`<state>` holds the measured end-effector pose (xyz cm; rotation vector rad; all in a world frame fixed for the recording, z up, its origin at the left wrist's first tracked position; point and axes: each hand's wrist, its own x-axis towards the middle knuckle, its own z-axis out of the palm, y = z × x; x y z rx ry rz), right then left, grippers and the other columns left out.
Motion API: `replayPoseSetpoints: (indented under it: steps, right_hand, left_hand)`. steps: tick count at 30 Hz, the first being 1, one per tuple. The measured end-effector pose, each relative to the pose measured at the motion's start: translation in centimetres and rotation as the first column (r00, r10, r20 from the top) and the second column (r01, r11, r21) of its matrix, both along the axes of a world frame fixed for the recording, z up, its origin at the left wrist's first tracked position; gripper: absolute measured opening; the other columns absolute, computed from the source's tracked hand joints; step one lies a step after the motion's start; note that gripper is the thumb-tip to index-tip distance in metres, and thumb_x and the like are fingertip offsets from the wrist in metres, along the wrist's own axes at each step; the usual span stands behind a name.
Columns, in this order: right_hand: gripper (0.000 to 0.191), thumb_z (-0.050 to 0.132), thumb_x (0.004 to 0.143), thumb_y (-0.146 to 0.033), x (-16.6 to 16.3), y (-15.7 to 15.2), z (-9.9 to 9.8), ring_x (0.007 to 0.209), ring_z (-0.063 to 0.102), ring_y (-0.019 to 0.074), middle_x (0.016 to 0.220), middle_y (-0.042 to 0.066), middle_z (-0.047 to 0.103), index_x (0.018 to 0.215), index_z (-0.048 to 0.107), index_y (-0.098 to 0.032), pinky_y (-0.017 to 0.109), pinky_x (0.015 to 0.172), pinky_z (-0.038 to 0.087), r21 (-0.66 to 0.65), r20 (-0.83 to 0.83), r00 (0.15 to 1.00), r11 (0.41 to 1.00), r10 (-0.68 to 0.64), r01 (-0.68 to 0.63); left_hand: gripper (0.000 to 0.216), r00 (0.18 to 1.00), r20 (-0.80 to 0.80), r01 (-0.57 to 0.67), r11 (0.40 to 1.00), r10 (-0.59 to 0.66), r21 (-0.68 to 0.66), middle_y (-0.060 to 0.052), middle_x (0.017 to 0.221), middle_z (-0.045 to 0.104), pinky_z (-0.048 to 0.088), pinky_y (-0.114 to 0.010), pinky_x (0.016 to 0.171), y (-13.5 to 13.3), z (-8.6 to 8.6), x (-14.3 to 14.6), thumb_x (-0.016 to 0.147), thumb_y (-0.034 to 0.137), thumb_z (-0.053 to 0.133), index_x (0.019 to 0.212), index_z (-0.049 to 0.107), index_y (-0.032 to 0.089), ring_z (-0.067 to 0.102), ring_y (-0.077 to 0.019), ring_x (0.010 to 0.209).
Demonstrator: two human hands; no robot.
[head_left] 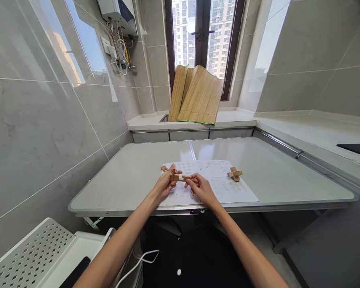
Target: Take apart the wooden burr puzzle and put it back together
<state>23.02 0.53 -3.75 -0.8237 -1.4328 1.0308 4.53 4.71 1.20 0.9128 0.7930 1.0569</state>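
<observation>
Now: both hands on wooden puzzle sticks over the printed sheet

Broadly, grey tiled walls close in on the left and right. A dark-framed window (204, 36) sits at the far end, with tower blocks outside. A water heater (118, 14) hangs high on the left wall, hoses beneath it.

A white folding table (132, 180) fills the middle, seam running down its centre. It butts against the pale countertop (318, 132), which wraps round the back and the right side. A black hob (357, 149) is set into the counter at the far right edge.

A bamboo mat (198, 96) stands loosely curled on the back counter, leaning at the window.

A white perforated rack (33, 256) sits low at my left, below table height. A white cable (138, 262) loops beside it.

A printed sheet (225, 188) lies flat on the table's near edge; the print is too small to read.

My left hand (165, 185) curls around the left end of the wooden puzzle sticks (177, 176), thumb on top. My right hand (201, 189) pinches the right end between thumb and fingertips. The sticks are crossed and joined, held just above the left part of the sheet.

A small wooden cross puzzle (235, 173) rests on the sheet's far right corner, apart from my right hand, untouched.
</observation>
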Motion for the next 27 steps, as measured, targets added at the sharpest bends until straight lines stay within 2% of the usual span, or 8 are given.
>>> replayPoseSetpoints:
  steps: [3, 5, 8, 11, 14, 19, 22, 27]
  right_hand:
    - [0.035, 0.063, 0.093, -0.057, 0.0, 0.1, -0.1, 0.043, 0.050, 0.0117, 0.080, 0.003, 0.074, 0.093, 0.052, -0.024, 0.028, 0.047, 0.041, -0.001, 0.001, 1.000, 1.000, 0.005, -0.005]
    - [0.036, 0.064, 0.092, -0.058, 0.0, 0.1, -0.1, 0.044, 0.050, 0.0115, 0.080, 0.003, 0.074, 0.093, 0.052, -0.024, 0.028, 0.047, 0.041, -0.003, -0.001, 1.000, 1.000, 0.001, -0.001]
    - [0.037, 0.064, 0.092, -0.059, 0.1, 0.0, 0.1, 0.044, 0.051, 0.0110, 0.080, 0.002, 0.074, 0.093, 0.052, -0.024, 0.027, 0.047, 0.041, -0.018, -0.016, 1.000, 1.000, -0.006, 0.005]
    - [0.038, 0.064, 0.091, -0.059, 0.1, -0.1, 0.3, 0.044, 0.050, 0.0105, 0.080, 0.002, 0.073, 0.093, 0.052, -0.024, 0.027, 0.047, 0.041, -0.031, -0.046, 0.999, 1.000, -0.001, -0.001]
    - [0.040, 0.065, 0.090, -0.062, 0.1, -0.3, 0.6, 0.044, 0.049, 0.0107, 0.081, 0.002, 0.072, 0.094, 0.052, -0.024, 0.028, 0.047, 0.041, -0.036, -0.061, 0.998, 0.999, 0.010, -0.012]
    - [0.039, 0.065, 0.090, -0.060, 0.2, -0.3, 0.7, 0.045, 0.049, 0.0099, 0.080, 0.001, 0.071, 0.095, 0.053, -0.023, 0.027, 0.048, 0.040, -0.032, -0.070, 0.997, 0.999, 0.039, -0.041]
    - [0.037, 0.064, 0.092, -0.058, 0.2, -0.3, 0.7, 0.046, 0.049, 0.0096, 0.082, 0.001, 0.070, 0.097, 0.055, -0.023, 0.027, 0.050, 0.039, -0.029, -0.071, 0.996, 0.998, 0.053, -0.055]
    - [0.038, 0.065, 0.091, -0.059, 0.2, -0.3, 0.7, 0.046, 0.049, 0.0093, 0.081, 0.000, 0.070, 0.095, 0.054, -0.023, 0.026, 0.049, 0.038, -0.044, -0.078, 0.995, 0.997, 0.067, -0.071]
  left_hand:
    - [0.050, 0.998, 0.004, -0.061, 0.998, 0.061, 0.019, -0.003, 0.093, 0.068, 0.022, -0.014, 0.030, 0.1, -0.2, 0.1, 0.083, 0.061, 0.075, 0.081, 0.058, 0.014, 0.033, 0.0036, 0.036]
    - [0.050, 0.998, 0.025, -0.053, 0.999, 0.052, 0.012, -0.004, 0.094, 0.069, 0.023, -0.014, 0.031, 0.0, 0.0, 0.1, 0.083, 0.061, 0.075, 0.080, 0.058, 0.014, 0.033, 0.0032, 0.037]
    - [0.038, 0.995, 0.094, 0.048, 0.999, -0.046, -0.018, -0.005, 0.101, 0.071, 0.030, -0.014, 0.035, -0.5, 0.6, -0.3, 0.086, 0.051, 0.076, 0.088, 0.064, 0.015, 0.040, 0.0011, 0.042]
    - [0.022, 0.979, 0.152, 0.137, 0.990, -0.135, -0.005, -0.007, 0.111, 0.073, 0.043, -0.014, 0.046, -1.3, 1.2, -1.3, 0.087, 0.034, 0.078, 0.100, 0.071, 0.017, 0.051, -0.0023, 0.053]
    - [0.022, 0.974, 0.141, 0.175, 0.984, -0.180, 0.046, -0.012, 0.124, 0.070, 0.050, -0.018, 0.057, -2.0, 1.3, -2.2, 0.088, 0.027, 0.077, 0.107, 0.075, 0.016, 0.058, -0.0058, 0.065]
    - [0.030, 0.967, 0.149, 0.197, 0.978, -0.205, 0.065, -0.014, 0.134, 0.065, 0.050, -0.018, 0.059, -2.4, 0.8, -2.6, 0.086, 0.026, 0.079, 0.114, 0.076, 0.015, 0.058, -0.0060, 0.069]
    - [0.032, 0.970, 0.153, 0.184, 0.982, -0.189, 0.047, -0.013, 0.127, 0.067, 0.050, -0.016, 0.059, -2.3, 0.7, -2.5, 0.084, 0.023, 0.081, 0.114, 0.076, 0.014, 0.057, -0.0045, 0.067]
    - [0.025, 0.978, 0.134, 0.157, 0.987, -0.160, 0.036, -0.012, 0.118, 0.068, 0.042, -0.014, 0.048, -2.2, 1.0, -2.5, 0.083, 0.022, 0.082, 0.106, 0.077, 0.012, 0.044, -0.0008, 0.056]
